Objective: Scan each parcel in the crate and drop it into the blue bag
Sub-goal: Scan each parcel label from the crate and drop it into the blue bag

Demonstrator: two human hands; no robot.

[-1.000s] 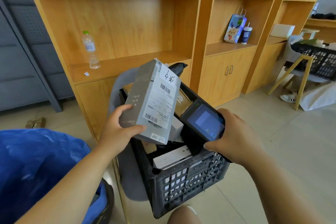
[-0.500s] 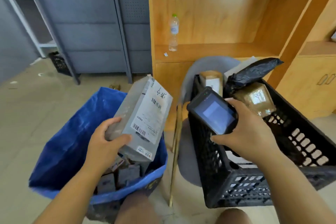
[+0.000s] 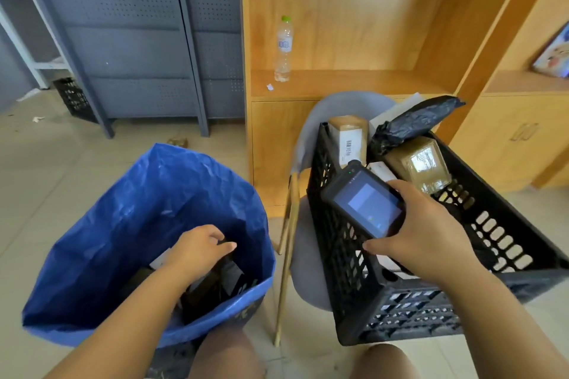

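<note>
Head camera, the only view. Left of the black plastic lattice crate (image 3: pixel 400 311) stands the blue woven plastic bag (image 3: pixel 138 209), mouth wide. The left hand (image 3: pixel 197 251) hangs inside that mouth with fingers loosely bent and nothing held. Dark wrapped parcels (image 3: pixel 215 283) lie in the bag below it; whether the fingertips brush one I cannot tell. Over the crate's near left corner the right hand (image 3: pixel 425 231) grips a black handheld scanner (image 3: pixel 366 203), screen lit and facing up. Parcels yet to scan sit at the crate's far end: a brown cardboard box with a white barcode label (image 3: pixel 348 138), a crumpled black plastic mailer (image 3: pixel 412 124) leaning over the far rim, and a tape-wrapped brown box (image 3: pixel 421 163) below the mailer.

Risks, as I judge them: the crate seems to overhang the grey moulded chair (image 3: pixel 308 268) under it, so a hard pull on a wedged parcel could tip it off the seat. The mailer, perched high, could slide out behind the crate. The scanner, held one-handed above the lattice, could be knocked loose when the other hand reaches across.

Beyond the crate, a wooden shelf unit (image 3: pixel 354 83) holds a clear plastic water bottle with a green cap (image 3: pixel 284 49). The chair's pale wooden leg (image 3: pixel 288 255) stands between crate and bag, too low to hinder the reach.
</note>
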